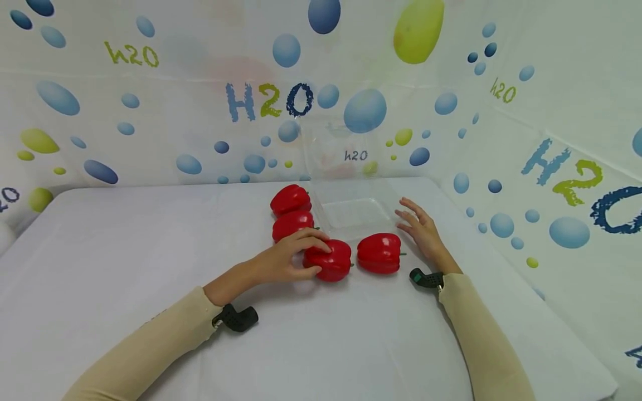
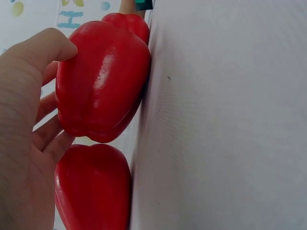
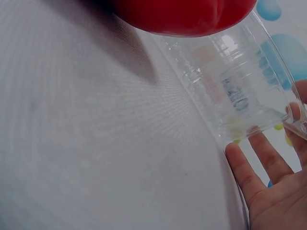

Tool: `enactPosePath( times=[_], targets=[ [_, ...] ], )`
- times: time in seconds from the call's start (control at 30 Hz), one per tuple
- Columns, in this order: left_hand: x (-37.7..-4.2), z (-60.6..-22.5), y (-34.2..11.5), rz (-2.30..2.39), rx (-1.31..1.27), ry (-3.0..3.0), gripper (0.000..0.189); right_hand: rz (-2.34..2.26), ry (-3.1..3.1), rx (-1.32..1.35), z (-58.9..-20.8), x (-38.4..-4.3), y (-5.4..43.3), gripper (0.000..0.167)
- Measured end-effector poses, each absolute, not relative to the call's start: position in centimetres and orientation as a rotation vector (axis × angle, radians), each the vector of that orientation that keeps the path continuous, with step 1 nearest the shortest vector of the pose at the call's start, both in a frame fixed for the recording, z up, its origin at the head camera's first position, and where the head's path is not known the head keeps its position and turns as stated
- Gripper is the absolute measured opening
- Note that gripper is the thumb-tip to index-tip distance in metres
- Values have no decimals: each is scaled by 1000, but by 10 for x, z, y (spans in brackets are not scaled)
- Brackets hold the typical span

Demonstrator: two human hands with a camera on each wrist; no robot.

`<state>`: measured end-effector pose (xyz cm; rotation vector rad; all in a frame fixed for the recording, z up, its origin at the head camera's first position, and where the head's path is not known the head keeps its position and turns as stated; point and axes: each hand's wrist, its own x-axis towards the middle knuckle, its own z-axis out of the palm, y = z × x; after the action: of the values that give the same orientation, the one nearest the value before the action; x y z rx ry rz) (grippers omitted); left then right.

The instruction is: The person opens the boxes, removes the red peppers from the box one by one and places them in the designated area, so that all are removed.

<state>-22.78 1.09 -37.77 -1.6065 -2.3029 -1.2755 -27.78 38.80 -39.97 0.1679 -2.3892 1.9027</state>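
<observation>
My left hand (image 1: 288, 259) grips a red bell pepper (image 1: 335, 262), thumb on the near side and fingers over the far side; the left wrist view shows the thumb tip against the pepper (image 2: 103, 81). Just right of it a second bell pepper (image 1: 379, 254) lies on its side, stem to the right. Two more peppers, one (image 1: 291, 200) behind the other (image 1: 292, 224), lie beyond the left hand. A clear plastic container (image 1: 328, 218) stands behind the peppers with its lid raised. At its right side is my right hand (image 1: 423, 234), fingers spread, fingertips at the wall (image 3: 273, 117).
A white cloth covers the table (image 1: 150, 239). Behind and to the right hangs a white sheet (image 1: 200, 122) printed with blue and green drops. Each wrist carries a small black camera, one on the left (image 1: 239, 318) and one on the right (image 1: 425, 278).
</observation>
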Motion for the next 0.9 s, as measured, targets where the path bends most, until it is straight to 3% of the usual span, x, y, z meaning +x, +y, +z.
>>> enactPosePath(
  times=[0.53,0.9],
  targets=[
    [-226,-376,11,-1316,-1606,-2245,41,1954,-2350,147,-391,-275,384,64],
    [-225,-370,9,-1325,-1560,-2246,37,1764,-2441,118,-380,-268,380,59]
  ],
)
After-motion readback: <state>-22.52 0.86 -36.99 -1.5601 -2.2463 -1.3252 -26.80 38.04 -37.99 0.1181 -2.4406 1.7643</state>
